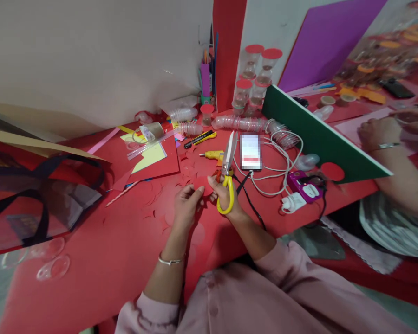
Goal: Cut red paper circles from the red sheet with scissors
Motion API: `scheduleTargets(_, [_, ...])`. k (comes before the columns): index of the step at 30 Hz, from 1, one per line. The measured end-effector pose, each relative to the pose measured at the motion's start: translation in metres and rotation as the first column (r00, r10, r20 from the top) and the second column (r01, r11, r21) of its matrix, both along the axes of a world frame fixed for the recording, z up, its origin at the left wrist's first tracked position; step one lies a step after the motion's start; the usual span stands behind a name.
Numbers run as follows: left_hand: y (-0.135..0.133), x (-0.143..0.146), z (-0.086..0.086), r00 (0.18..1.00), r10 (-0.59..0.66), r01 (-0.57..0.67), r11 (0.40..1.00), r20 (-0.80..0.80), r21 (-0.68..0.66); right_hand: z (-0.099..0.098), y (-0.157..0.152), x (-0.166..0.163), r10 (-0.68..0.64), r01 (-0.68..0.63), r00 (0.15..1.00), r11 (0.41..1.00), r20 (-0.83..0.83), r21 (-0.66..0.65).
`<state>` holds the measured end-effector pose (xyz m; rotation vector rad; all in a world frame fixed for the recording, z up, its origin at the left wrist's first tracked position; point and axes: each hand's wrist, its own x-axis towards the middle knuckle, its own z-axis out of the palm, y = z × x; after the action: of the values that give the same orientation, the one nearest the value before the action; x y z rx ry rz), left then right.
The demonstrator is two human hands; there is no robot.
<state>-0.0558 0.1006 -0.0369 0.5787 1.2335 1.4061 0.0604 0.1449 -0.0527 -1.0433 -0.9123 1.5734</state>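
Observation:
A small piece of red paper [202,186] is pinched between the fingers of both my hands, above the red table. My left hand [188,200] grips its left side between thumb and fingers. My right hand [223,194] holds the paper's right edge with its fingertips and also carries yellow-handled scissors [229,160], blades pointing up and away from me. Curved red paper scraps [153,192] lie to the left of my hands. Just beyond the scissors rests a yellow glue gun [212,155], partly hidden by the blades.
A phone [251,152] and white cables lie at right, near a purple power strip [304,186]. A green board [320,134] divides off a co-worker's arm [397,162]. Stacked plastic cups [242,123], a box cutter [200,138] and red-lidded cups [244,95] stand or lie behind.

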Motion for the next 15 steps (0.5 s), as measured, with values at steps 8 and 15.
scheduleTargets(8, [-0.004, -0.004, -0.004, 0.957, 0.0, 0.039, 0.991, -0.289, 0.131, 0.014, 0.004, 0.003, -0.01, 0.004, 0.995, 0.998, -0.103, -0.056])
scheduleTargets(15, [-0.005, -0.003, -0.003, 0.993, 0.02, -0.002, 0.989, -0.116, 0.146, 0.011, 0.005, 0.002, 0.035, -0.033, 0.986, 0.999, -0.161, 0.013])
